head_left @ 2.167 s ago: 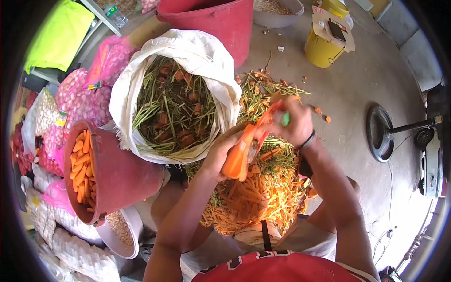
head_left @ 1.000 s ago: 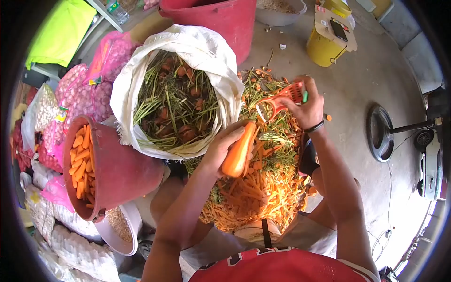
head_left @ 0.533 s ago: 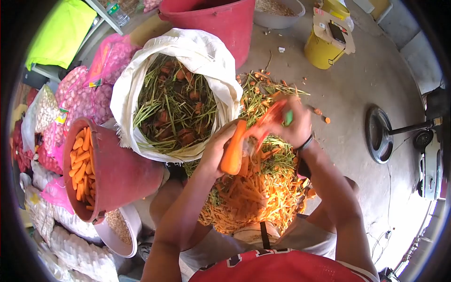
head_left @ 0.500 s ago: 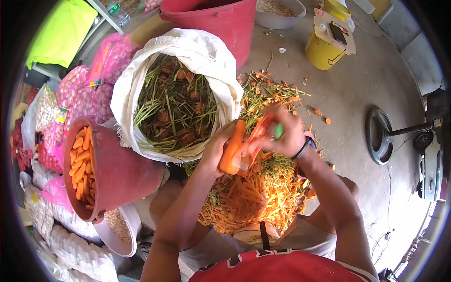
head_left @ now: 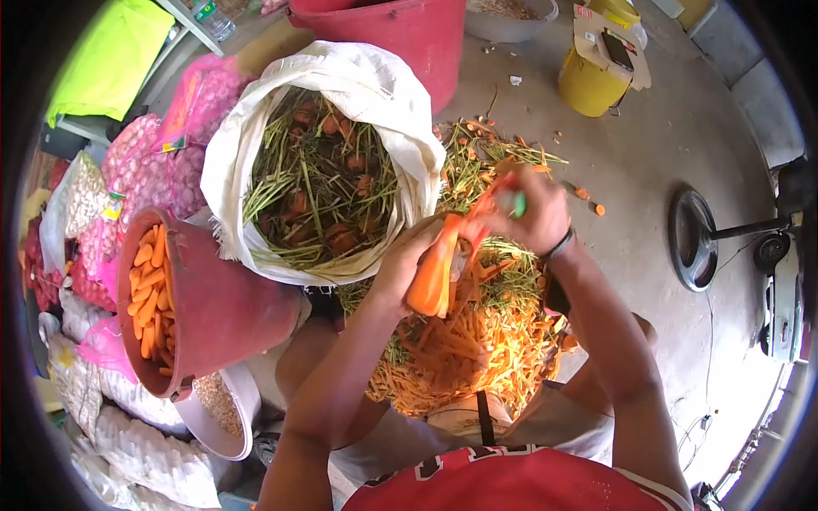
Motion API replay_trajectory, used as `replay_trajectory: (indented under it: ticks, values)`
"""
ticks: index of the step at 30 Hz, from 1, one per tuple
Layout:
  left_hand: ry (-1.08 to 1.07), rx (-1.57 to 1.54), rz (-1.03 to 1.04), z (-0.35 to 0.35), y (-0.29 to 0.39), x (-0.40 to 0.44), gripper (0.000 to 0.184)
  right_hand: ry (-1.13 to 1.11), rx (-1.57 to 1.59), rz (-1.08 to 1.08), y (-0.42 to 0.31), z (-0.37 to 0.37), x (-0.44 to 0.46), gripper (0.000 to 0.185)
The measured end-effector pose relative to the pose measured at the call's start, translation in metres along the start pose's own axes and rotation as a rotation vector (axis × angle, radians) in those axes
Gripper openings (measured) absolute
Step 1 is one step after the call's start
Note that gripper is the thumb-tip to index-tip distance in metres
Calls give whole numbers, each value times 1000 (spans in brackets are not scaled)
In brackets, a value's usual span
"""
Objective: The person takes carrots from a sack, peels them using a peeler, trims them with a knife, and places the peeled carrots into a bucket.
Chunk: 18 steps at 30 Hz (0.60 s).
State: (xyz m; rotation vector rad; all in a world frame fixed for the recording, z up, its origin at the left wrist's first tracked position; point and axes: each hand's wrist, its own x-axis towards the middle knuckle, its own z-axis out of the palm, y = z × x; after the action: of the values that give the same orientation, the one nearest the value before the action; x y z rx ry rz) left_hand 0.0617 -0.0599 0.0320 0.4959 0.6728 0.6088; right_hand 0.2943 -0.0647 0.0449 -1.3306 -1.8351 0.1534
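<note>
My left hand (head_left: 399, 266) is closed around an orange carrot (head_left: 431, 281), which slants above the pile on the floor. Close beside it, my right hand (head_left: 544, 215) grips a peeler (head_left: 517, 203) with a green part showing; motion blurs the tool. Red-orange streaks cross between the hands, too smeared to separate. Below both hands lies a heap of carrot peelings (head_left: 477, 358), mixed with green stalks. A white woven sack (head_left: 383, 81) stands beyond my left hand, holding unpeeled carrots with leafy stalks (head_left: 319, 183).
A red bucket (head_left: 221, 307) of peeled carrots (head_left: 149, 294) leans at left, near pink net bags of garlic (head_left: 136, 162). Behind the sack stands a larger red tub (head_left: 409, 51). A yellow bucket (head_left: 588, 85) with cardboard and a phone is at back right, a fan base (head_left: 692, 238) at right.
My right hand has moved slightly right and up with the peeler. The carrot in my left hand has tilted and dropped a little. The view has shifted slightly.
</note>
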Motion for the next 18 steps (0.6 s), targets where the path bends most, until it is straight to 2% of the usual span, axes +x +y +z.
replay_trajectory:
  ticks: [1, 2, 4, 7, 11, 12, 14, 15, 18]
  values:
    - [-52, 19, -28, 0, 0, 0, 40, 88, -57, 121, 12, -5, 6, 68]
    - [-25, 31, -13, 1, 1, 0, 40, 97, -119, 361, 20, -9, 10, 70]
    - [35, 57, 21, 2, 2, -2, 39, 142, -120, 407, 35, -5, 11, 70]
    - [43, -73, 146, -4, 5, 6, 40, -73, -80, 535, 22, 7, 3, 66]
    - [51, -175, 267, -3, 5, 12, 39, -509, -23, 626, 8, 20, -4, 58]
    - [6, -173, 278, -2, 5, 12, 38, -520, -59, 590, 7, 24, -8, 57]
    - [48, -168, 283, -11, 0, 20, 38, -539, -132, 519, 9, 31, -19, 56]
    - [111, -204, 262, -12, 0, 22, 36, -546, -188, 480, 1, 26, -18, 44]
    - [282, -268, 242, -12, -1, 27, 33, -415, 30, 208, 21, 28, -21, 37]
